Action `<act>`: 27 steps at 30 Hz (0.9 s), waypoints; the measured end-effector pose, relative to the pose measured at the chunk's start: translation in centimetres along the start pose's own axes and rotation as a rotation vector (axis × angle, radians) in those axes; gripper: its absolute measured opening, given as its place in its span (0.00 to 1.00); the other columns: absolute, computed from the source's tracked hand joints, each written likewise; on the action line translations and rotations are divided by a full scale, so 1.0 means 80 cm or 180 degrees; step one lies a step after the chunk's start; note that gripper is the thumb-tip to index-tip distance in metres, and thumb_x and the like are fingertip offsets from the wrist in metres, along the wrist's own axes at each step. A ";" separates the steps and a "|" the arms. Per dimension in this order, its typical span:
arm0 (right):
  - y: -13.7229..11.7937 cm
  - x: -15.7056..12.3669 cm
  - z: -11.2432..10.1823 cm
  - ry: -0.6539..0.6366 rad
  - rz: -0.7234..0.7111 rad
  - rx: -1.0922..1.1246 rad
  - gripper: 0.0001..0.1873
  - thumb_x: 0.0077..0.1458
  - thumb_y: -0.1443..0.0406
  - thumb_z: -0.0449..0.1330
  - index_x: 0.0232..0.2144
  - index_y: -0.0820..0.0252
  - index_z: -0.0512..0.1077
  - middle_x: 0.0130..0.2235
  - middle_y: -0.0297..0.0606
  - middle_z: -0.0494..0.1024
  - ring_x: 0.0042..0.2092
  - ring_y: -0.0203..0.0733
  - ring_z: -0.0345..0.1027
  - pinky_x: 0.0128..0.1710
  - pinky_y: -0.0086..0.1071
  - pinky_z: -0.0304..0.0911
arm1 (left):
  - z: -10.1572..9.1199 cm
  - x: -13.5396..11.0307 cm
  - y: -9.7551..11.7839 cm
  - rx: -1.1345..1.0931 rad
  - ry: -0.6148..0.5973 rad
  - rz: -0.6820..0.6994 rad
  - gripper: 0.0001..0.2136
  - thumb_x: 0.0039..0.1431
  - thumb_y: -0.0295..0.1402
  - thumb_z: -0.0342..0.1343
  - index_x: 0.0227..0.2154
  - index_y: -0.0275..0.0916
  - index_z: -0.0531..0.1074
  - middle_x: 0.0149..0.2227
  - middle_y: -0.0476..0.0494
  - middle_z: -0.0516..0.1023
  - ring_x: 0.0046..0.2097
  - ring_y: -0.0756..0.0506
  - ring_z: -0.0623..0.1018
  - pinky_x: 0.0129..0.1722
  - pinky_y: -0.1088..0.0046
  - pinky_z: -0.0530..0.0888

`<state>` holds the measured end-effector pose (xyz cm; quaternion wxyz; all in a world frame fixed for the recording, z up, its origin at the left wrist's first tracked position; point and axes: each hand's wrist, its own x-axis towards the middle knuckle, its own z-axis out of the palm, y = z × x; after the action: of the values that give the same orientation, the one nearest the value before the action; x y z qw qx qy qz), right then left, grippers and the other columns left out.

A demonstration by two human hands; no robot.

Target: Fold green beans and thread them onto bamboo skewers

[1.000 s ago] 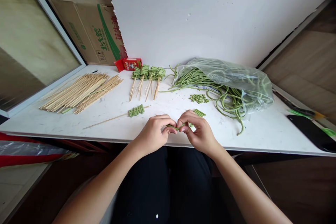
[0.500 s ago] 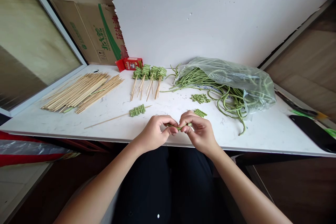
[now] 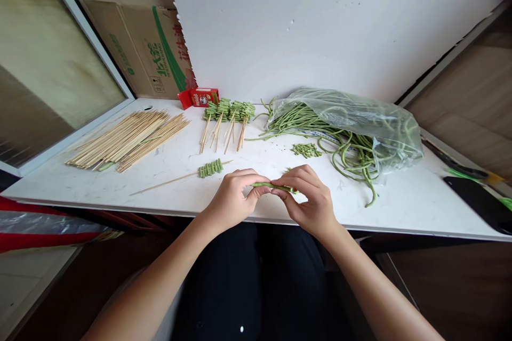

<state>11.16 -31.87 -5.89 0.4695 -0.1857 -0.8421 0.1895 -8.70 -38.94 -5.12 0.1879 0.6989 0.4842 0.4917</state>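
Observation:
Between my two hands is a short length of green bean [image 3: 276, 186], held level just above the front of the table. My left hand [image 3: 236, 194] pinches its left part between thumb and fingers. On its right part, my right hand [image 3: 310, 194] is closed the same way, partly hiding cut bean pieces behind it. A skewer [image 3: 168, 184] with a row of bean pieces [image 3: 210, 168] lies to the left of my hands. Farther back is a heap of small bean ends [image 3: 306, 149].
Finished bean skewers [image 3: 230, 111] lie by a red box [image 3: 205, 97] at the back. Many bare bamboo skewers [image 3: 124, 138] are spread at the left. Long beans [image 3: 312, 122] spill from a clear plastic bag [image 3: 384, 122]. A black phone [image 3: 476, 202] rests at the right edge.
The bean between my hands now looks straighter and flatter than before. My right hand has shifted slightly right, covering more of the cut pieces behind it.

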 end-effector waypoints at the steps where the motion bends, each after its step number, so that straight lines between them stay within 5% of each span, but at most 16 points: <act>1: -0.001 0.000 0.001 0.0028 0.0066 0.0019 0.06 0.63 0.67 0.67 0.43 0.52 0.81 0.36 0.42 0.81 0.38 0.48 0.70 0.37 0.43 0.69 | 0.001 0.000 0.000 0.0018 0.0008 0.0022 0.08 0.69 0.35 0.62 0.41 0.39 0.84 0.38 0.41 0.85 0.40 0.44 0.82 0.43 0.68 0.77; 14: -0.005 -0.017 0.017 0.0163 0.1122 0.1487 0.10 0.63 0.56 0.68 0.34 0.54 0.83 0.33 0.42 0.79 0.31 0.43 0.71 0.22 0.36 0.71 | 0.001 -0.002 0.004 -0.0361 -0.0238 0.0022 0.10 0.69 0.32 0.59 0.35 0.37 0.83 0.34 0.40 0.83 0.35 0.46 0.80 0.38 0.71 0.78; 27: 0.003 -0.004 0.000 -0.0639 0.1338 0.2546 0.16 0.58 0.53 0.72 0.32 0.59 0.81 0.31 0.39 0.77 0.26 0.36 0.69 0.22 0.30 0.70 | -0.013 0.001 -0.010 -0.1088 -0.0926 -0.0613 0.13 0.65 0.40 0.64 0.32 0.35 0.84 0.30 0.39 0.82 0.28 0.49 0.78 0.26 0.74 0.75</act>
<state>11.30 -31.77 -6.25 0.3718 -0.1375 -0.6882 0.6077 -10.00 -38.76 -5.21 0.4171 0.6710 0.4263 0.4405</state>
